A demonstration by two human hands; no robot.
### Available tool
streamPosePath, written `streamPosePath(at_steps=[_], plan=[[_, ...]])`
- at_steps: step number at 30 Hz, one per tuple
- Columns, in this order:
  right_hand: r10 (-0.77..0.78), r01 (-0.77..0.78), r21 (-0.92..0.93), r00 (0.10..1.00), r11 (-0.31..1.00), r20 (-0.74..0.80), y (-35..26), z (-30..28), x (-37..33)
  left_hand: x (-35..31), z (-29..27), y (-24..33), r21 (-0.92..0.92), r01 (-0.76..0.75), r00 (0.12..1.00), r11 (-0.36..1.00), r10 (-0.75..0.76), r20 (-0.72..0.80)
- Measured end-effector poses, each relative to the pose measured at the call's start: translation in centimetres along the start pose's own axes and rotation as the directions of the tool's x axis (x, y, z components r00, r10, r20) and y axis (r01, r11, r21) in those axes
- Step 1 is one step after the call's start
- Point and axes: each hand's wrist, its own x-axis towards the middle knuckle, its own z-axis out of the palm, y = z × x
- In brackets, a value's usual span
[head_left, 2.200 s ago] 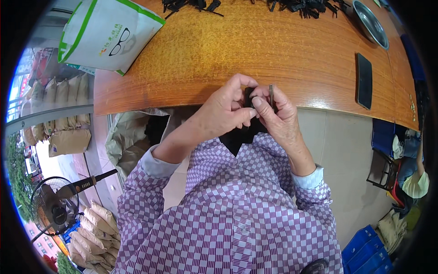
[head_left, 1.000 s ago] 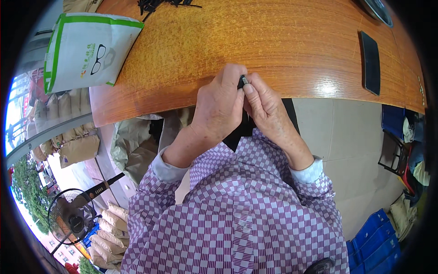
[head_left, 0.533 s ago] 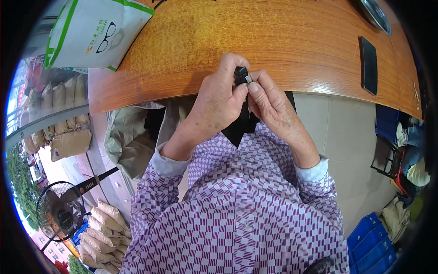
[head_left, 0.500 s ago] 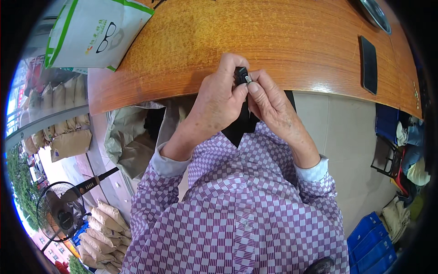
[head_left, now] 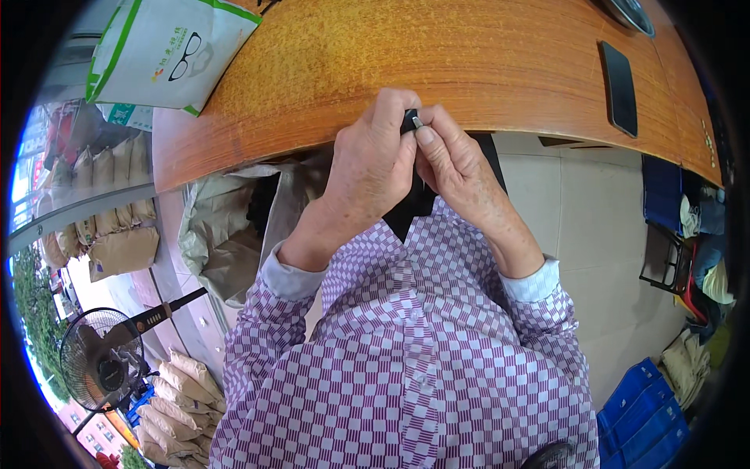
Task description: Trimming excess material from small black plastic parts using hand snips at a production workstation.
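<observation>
Head view, looking down: both my hands meet over the near edge of the wooden table (head_left: 469, 55), close in front of my checked shirt (head_left: 406, 352). My left hand (head_left: 369, 160) is closed around a small black piece (head_left: 408, 119), and only its upper end shows between my fingers and thumb. With my right hand (head_left: 459, 164) I pinch a small silver metal piece (head_left: 417, 123) between thumb and forefinger, right against the black one — most of it is covered, so I cannot tell its full shape. Nor can I tell whether my knuckles touch the tabletop.

Well off to my left, a white bag with green edging (head_left: 152, 66) stands at the table's end, a pair of glasses drawn on it. Far to my right lies a dark phone (head_left: 619, 88), and beyond it a metal bowl (head_left: 631, 16) is cut off by the upper rim of the view. Below the table, left of my forearm, a pale sack (head_left: 219, 246) gapes open with something black inside — and further left is a black fan (head_left: 105, 356).
</observation>
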Motion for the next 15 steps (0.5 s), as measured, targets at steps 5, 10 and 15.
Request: streamPosePath(at_steps=[5, 10, 15], plan=[[-0.024, 0.027, 0.099, 0.999, 0.995, -0.032, -0.2, -0.1, -0.8, 0.0, 0.0, 1.0, 0.06, 0.012, 1.0, 0.998, -0.012, -0.003], [-0.049, 0.082, 0.184, 0.983, 0.979, -0.178, -1.7, 0.3, -2.4, -0.2, -0.7, 2.2, -0.673, 0.152, 0.97, 0.724, -0.239, -0.037], [-0.13, 0.159, 0.331, 0.986, 0.93, -0.109, -1.6, 0.3, -3.8, -1.6, -2.9, 3.8, -0.941, 0.338, 0.912, 0.026, -0.257, 0.32]])
